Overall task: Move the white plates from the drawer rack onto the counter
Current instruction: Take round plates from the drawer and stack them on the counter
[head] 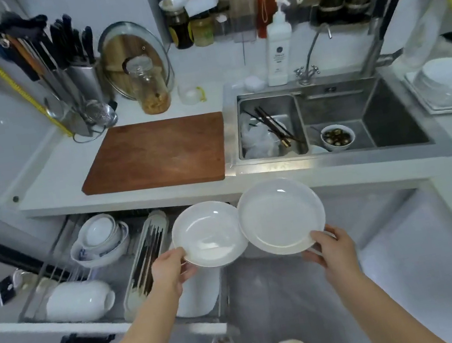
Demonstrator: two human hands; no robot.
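Plates, two, round glossy white: my left hand (169, 269) pinches near rim of one (208, 233), right hand (330, 246) pinches the other (281, 216), rims touching, above open drawer rack (65, 275). Beyond, white bench (63, 182), brown wooden board (155, 155).

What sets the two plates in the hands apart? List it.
1. The left plate looks smaller and deeper, more like a shallow dish; the right plate looks wider and flatter.
2. The left hand grips the left plate at its lower-left rim; the right hand grips the right plate at its lower-right rim.
3. The right plate sits slightly higher in view.

Shared: both are plain white, round, empty, with rims meeting.
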